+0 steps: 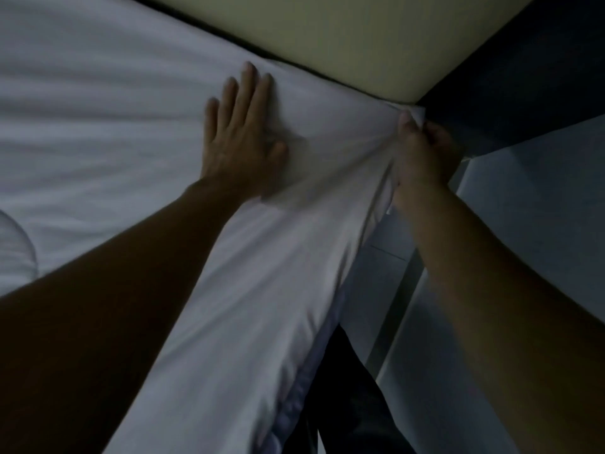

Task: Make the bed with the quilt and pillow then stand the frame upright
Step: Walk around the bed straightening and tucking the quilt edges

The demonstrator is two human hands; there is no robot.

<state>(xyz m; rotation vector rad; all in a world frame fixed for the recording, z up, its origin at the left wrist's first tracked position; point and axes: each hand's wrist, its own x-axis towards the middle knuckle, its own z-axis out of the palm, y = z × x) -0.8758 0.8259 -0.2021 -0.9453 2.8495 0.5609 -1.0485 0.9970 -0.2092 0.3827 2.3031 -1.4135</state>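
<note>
Only one white quilt covered the bed, spreading left and near. Two bare hands worked its far right corner beside one pale headboard: the left hand pressed flat, fingers spread, gripping nothing; the right hand was pinched closed on the corner fabric.

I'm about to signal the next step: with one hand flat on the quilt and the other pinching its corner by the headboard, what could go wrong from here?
1. The right hand pinches only the tip of the quilt corner; a hard pull may slip it free.
2. The left hand pins the fabric, so tension could bunch the folds between the hands.
3. The quilt's edge hangs off the bedside and may slide down.
</note>
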